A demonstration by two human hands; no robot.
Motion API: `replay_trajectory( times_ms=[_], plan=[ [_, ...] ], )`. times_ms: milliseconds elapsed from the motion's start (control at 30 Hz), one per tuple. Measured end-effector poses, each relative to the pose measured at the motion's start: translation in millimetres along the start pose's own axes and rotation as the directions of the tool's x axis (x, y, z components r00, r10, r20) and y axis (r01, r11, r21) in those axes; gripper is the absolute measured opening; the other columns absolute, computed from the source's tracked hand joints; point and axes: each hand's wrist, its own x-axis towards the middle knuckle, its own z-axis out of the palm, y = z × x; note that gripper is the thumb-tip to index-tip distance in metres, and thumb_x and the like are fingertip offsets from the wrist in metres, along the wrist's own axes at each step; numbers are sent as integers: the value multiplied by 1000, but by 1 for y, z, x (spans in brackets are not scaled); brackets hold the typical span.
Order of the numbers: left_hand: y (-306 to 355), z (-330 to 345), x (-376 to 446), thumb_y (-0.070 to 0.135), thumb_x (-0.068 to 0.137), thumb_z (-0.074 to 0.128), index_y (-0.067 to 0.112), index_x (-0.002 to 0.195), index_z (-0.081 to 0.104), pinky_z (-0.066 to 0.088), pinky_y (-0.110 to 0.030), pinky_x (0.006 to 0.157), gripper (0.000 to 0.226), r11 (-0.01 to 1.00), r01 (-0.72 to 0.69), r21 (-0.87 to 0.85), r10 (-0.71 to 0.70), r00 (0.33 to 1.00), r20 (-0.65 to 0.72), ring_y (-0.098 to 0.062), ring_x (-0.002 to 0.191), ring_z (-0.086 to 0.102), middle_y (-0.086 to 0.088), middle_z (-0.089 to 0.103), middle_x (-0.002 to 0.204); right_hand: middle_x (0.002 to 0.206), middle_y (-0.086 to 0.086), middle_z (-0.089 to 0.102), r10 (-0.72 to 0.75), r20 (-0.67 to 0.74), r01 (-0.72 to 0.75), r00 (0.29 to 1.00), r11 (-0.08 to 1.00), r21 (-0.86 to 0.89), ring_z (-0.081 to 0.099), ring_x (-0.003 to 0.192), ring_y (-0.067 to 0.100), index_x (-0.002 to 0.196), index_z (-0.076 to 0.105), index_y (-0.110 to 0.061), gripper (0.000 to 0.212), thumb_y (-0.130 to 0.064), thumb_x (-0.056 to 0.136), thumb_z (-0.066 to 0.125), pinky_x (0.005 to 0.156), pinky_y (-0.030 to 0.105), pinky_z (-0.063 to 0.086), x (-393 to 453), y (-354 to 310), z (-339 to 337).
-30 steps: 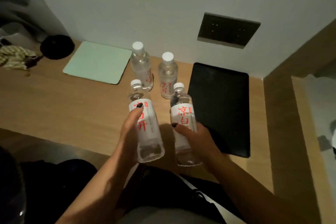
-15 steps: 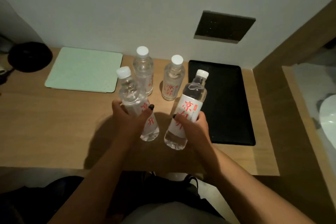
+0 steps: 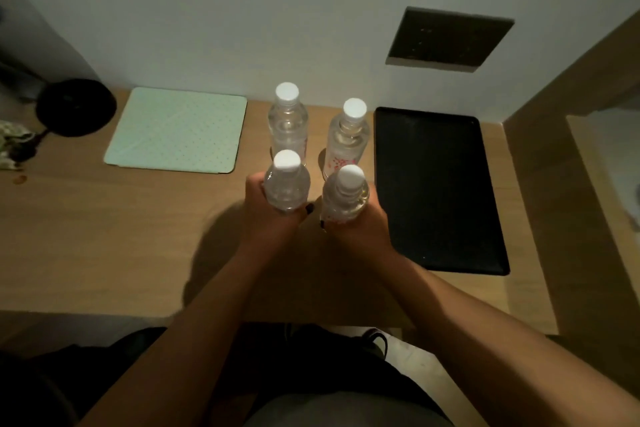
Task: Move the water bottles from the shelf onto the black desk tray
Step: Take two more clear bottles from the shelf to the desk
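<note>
Both bottles now upright: left hand (image 3: 266,215) grips one (image 3: 286,184), right hand (image 3: 360,229) the other (image 3: 346,196).

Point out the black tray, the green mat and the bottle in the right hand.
black tray (image 3: 446,204), head view, bare middle of its floor
green mat (image 3: 176,130), head view, centre of its top
right-hand bottle (image 3: 350,177), head view, white cap

A: The bottles (image 3: 287,184) look like clear, glossy plastic with smooth white caps (image 3: 287,92). And the desk (image 3: 104,236)?

B: Pale wood grain, matt. The tray (image 3: 433,191) is black, faintly speckled and matt; the mint-green mat (image 3: 176,128) is dotted and dull.
</note>
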Motion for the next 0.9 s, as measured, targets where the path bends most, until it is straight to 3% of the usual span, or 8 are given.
replay_trajectory(
  times_ms=[133, 267, 367, 467, 600, 733, 900],
  plan=[
    [-7, -1, -2, 23, 70, 84, 16, 123, 37, 38, -12, 68, 71, 1000, -12, 11, 12, 999, 31, -5, 93, 51, 7, 49, 113, 98, -11, 60, 9, 32, -8, 999, 1000, -30, 58, 83, -3, 120, 48, -23, 52, -31, 76, 75, 68, 14, 49, 10, 8, 0],
    [-12, 2, 8, 36, 61, 85, 13, 125, 45, 56, -40, 84, 79, 998, -49, 36, 49, 999, 7, -13, 102, 64, -1, 63, 116, 105, -5, 62, 36, -9, -36, 999, 998, -56, 61, 94, 11, 119, 44, -29, 55, -40, 74, 73, 79, 29, 54, 16, 9, 7],
    [-7, 9, 17, 23, 59, 85, 17, 120, 42, 53, -35, 85, 74, 999, -42, 28, 44, 997, -64, -20, 104, 61, -7, 58, 118, 123, -2, 49, 68, -60, -70, 996, 997, -37, 55, 106, 16, 121, 42, -34, 58, -36, 72, 73, 88, 31, 48, 24, 3, 9],
    [-5, 15, 27, 10, 61, 84, 18, 121, 40, 47, -29, 85, 75, 997, -73, 28, 75, 994, -84, -20, 108, 54, -10, 50, 123, 132, -4, 43, 114, -38, -115, 993, 993, -5, 53, 107, 13, 121, 44, -35, 62, -31, 69, 78, 87, 27, 45, 34, 0, 6],
    [2, 18, 41, 6, 63, 83, 14, 127, 39, 41, -14, 77, 78, 996, -92, 0, 92, 995, -49, -13, 98, 53, 2, 53, 109, 108, -10, 56, 156, -5, -155, 988, 985, 70, 57, 96, 14, 117, 40, -36, 60, -31, 70, 77, 78, 26, 44, 42, -1, 6],
    [8, 25, 47, 8, 67, 82, 12, 129, 38, 42, -22, 80, 77, 994, -107, 4, 108, 993, -48, -13, 94, 56, 4, 55, 105, 100, -10, 53, 175, -9, -172, 985, 978, 114, 55, 89, 14, 108, 34, -40, 56, -31, 73, 76, 77, 27, 45, 50, -4, 7],
    [12, 32, 64, 8, 68, 82, 11, 130, 36, 48, -31, 84, 77, 995, -101, -10, 101, 994, -38, -18, 95, 59, 0, 56, 106, 100, -7, 57, 168, -4, -166, 986, 978, 127, 61, 95, 18, 105, 33, -41, 56, -35, 71, 77, 85, 40, 55, 66, -8, 9]
  ],
)
